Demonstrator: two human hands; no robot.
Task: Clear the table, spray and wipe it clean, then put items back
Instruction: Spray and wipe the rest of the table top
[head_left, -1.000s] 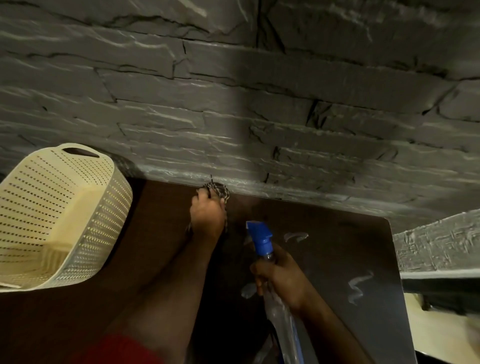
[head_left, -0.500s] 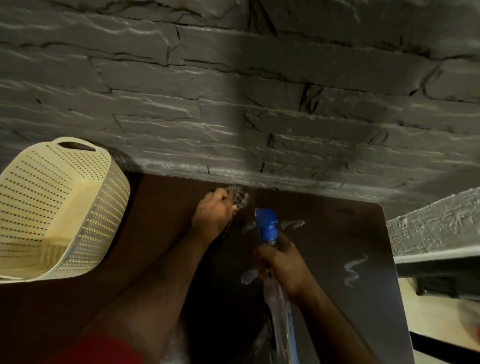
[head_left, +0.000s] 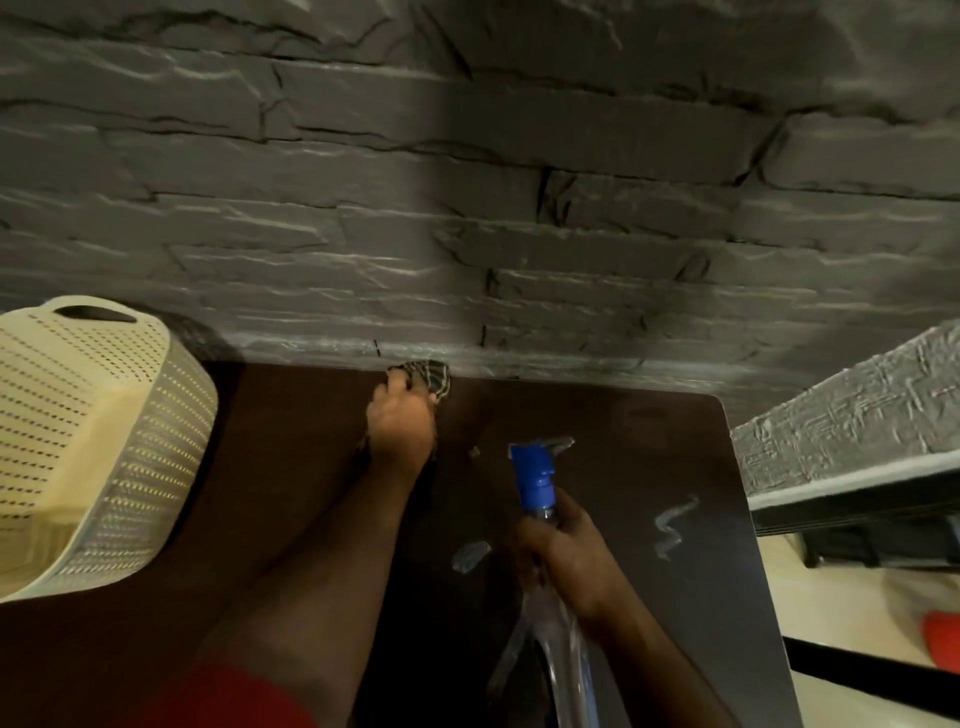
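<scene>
The dark brown table (head_left: 649, 467) runs up to a grey stone wall. My left hand (head_left: 401, 426) presses a checked cloth (head_left: 431, 378) flat on the tabletop at its far edge, right by the wall. My right hand (head_left: 566, 551) grips a clear spray bottle (head_left: 558, 644) by the neck, its blue nozzle (head_left: 532, 475) pointing away from me over the table. Pale wet streaks (head_left: 672, 525) lie on the right half of the tabletop.
A cream perforated plastic basket (head_left: 78, 447) stands on the table's left end, against the wall. To the right, a textured grey ledge (head_left: 852, 431) juts out beyond the table's edge, with pale floor and a red object (head_left: 943, 642) below it.
My left hand slid the cloth a little away from the wall and then back up to the table's far edge. The spray bottle stayed in my right hand, about level.
</scene>
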